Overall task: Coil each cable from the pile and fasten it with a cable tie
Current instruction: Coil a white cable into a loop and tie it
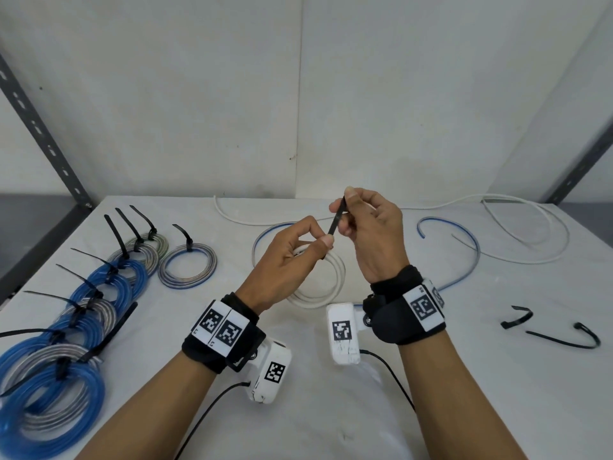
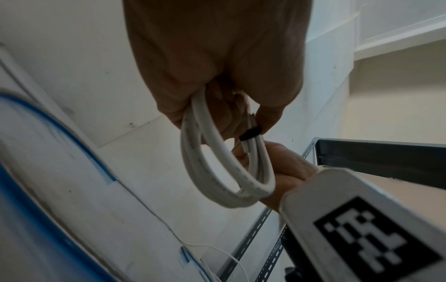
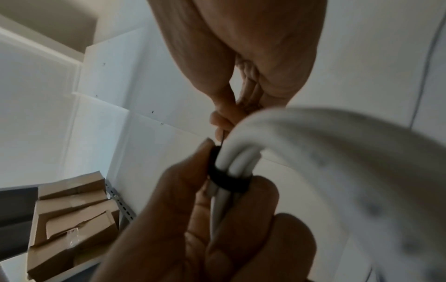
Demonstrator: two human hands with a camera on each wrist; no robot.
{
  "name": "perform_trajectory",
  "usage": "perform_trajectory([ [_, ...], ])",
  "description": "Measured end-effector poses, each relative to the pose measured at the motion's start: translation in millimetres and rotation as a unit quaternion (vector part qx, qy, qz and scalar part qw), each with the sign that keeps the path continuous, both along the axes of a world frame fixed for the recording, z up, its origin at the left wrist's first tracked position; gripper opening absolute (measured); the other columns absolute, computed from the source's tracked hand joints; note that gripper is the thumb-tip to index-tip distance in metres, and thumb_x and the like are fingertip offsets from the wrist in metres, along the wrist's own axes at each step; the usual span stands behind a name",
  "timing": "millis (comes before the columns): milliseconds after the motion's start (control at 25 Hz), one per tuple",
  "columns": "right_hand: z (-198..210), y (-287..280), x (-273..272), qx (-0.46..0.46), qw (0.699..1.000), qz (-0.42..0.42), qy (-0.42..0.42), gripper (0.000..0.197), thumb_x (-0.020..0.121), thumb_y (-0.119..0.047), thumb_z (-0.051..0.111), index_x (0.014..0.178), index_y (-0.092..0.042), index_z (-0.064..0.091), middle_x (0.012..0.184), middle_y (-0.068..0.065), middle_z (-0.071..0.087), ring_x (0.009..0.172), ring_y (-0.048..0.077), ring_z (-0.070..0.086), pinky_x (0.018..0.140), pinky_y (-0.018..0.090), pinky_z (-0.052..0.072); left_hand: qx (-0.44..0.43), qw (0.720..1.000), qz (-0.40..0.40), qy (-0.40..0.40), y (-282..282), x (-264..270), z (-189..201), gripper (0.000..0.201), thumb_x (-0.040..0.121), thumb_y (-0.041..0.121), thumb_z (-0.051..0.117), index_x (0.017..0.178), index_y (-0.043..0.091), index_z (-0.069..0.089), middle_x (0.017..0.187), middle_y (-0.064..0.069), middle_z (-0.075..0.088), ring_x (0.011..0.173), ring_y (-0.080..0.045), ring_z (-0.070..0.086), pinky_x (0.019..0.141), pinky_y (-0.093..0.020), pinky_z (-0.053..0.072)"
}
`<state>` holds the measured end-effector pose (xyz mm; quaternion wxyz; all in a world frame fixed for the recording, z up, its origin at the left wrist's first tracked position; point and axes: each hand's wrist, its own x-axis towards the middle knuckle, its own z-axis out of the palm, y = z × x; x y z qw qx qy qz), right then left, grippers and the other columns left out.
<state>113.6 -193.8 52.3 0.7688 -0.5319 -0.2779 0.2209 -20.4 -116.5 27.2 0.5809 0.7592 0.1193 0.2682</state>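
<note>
White coil (image 1: 316, 283) held clear above the table (image 1: 464, 376), between both hands, bundled turns gathered at one spot under a black cable tie (image 3: 228, 182). Left hand (image 1: 292, 260) curled around the bundle, thumb and forefinger pinched beside the tie's band. Right hand (image 1: 371, 234) raised above, thumb and fingertips pinched on the tie's free tail (image 1: 336, 220), remaining fingers loosely curled. Judged light and springy: thick round jacket, turns likely to spread if released before the tie was tight. Jacket appeared smooth, so probably slippery under a loose band. Best held at the bundled point, right next to the band, with the tail gripped near its end. Finished coils (image 1: 66, 343) laid in a row at the left; uncoiled white cable (image 1: 517, 227) and spare ties (image 1: 564, 338) on the right.
</note>
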Motion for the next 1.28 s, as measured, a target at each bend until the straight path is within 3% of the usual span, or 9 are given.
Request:
perform_trajectory([
  [160,-6.3,2.7,-8.2,-0.045,0.994,0.056,-0.076,0.021,0.104,-0.012,0.054,0.1,0.0,0.071,0.081,0.013,0.072,0.054,0.013,0.052,0.06,0.028,0.047,-0.025,0.999,0.027,-0.03,4.0,-2.2,3.8,0.021,0.105,0.013,0.051,0.087,0.004,0.055,0.078,0.007,0.065,0.041,-0.003,0.031,0.043,-0.012,0.027],
  [280,-3.2,5.4,-12.4,0.007,0.996,0.02,-0.085,0.02,0.103,-0.007,0.055,0.096,0.003,0.07,0.075,0.01,0.071,0.056,0.014,0.052,0.057,0.028,0.049,-0.045,0.998,0.024,-0.022,5.7,-2.1,5.4,0.023,0.106,0.014,0.049,0.089,0.005,0.062,0.054,0.015,0.043,0.043,-0.008,0.023,0.042,-0.019,0.021],
  [480,-5.3,4.6,-17.8,0.01,0.999,0.024,0.027,0.019,0.102,-0.006,0.055,0.093,0.001,0.07,0.072,0.009,0.067,0.054,0.012,0.049,0.055,0.025,0.048,-0.134,0.991,-0.004,-0.006,1.3,1.1,1.0,0.027,0.107,0.021,0.049,0.083,0.015,0.061,0.054,0.009,0.025,0.046,-0.01,0.016,0.043,-0.023,0.013],
  [640,10.0,-0.4,-21.9,0.008,0.99,0.133,0.047,0.019,0.104,-0.011,0.052,0.1,0.002,0.066,0.079,0.01,0.069,0.059,0.01,0.056,0.063,0.02,0.053,-0.272,0.962,-0.031,-0.02,4.9,-8.8,5.9,0.025,0.093,0.038,0.063,0.085,0.016,0.056,0.05,0.006,0.028,0.037,-0.007,0.024,0.038,-0.019,0.031],
  [760,30.4,-2.1,-38.0,0.023,0.988,0.155,0.013,0.016,0.1,-0.015,0.059,0.095,0.0,0.063,0.077,0.012,0.07,0.06,0.013,0.064,0.064,0.021,0.056,-0.301,0.949,-0.07,-0.059,7.8,-20.6,19.3,0.049,0.082,0.054,0.072,0.105,0.012,0.061,0.066,0.003,0.058,0.054,-0.012,0.056,0.065,-0.038,0.061],
  [880,42.7,4.0,-59.8,0.002,0.989,0.111,-0.093,0.021,0.095,-0.017,0.069,0.092,0.004,0.064,0.076,0.02,0.072,0.059,0.022,0.069,0.059,0.028,0.059,-0.251,0.968,-0.024,-0.006,18.1,-44.5,27.9,0.091,0.084,0.08,0.046,0.129,0.002,0.059,0.111,-0.011,0.072,0.105,-0.027,0.07,0.096,-0.056,0.054],
  [1000,47.4,20.4,-73.9,-0.055,0.978,0.07,-0.189,0.025,0.091,-0.02,0.075,0.089,0.003,0.065,0.07,0.021,0.071,0.056,0.028,0.072,0.057,0.034,0.061,-0.142,0.985,0.057,0.075,27.2,-83.9,33.0,0.065,0.092,0.066,0.054,0.128,0.013,0.064,0.117,-0.006,0.074,0.108,-0.025,0.072,0.09,-0.051,0.06],
  [1120,41.3,43.1,-85.2,-0.105,0.971,0.066,-0.206,0.027,0.09,-0.022,0.077,0.085,0.001,0.065,0.068,0.018,0.072,0.052,0.024,0.07,0.052,0.031,0.059,-0.081,0.984,0.1,0.123,32.3,-121.4,29.5,0.026,0.094,0.024,0.071,0.114,0.008,0.071,0.099,-0.011,0.078,0.09,-0.028,0.077,0.084,-0.044,0.062],
  [1280,12.4,55.9,-91.8,-0.262,0.911,0.182,-0.263,0.043,0.082,-0.046,0.08,0.096,-0.006,0.071,0.083,0.007,0.075,0.06,0.014,0.066,0.051,0.022,0.05,-0.121,0.967,0.178,0.136,52.5,-151.8,16.8,0.023,0.09,0.016,0.075,0.107,0.001,0.074,0.094,-0.021,0.077,0.075,-0.022,0.076,0.074,-0.037,0.064],
])
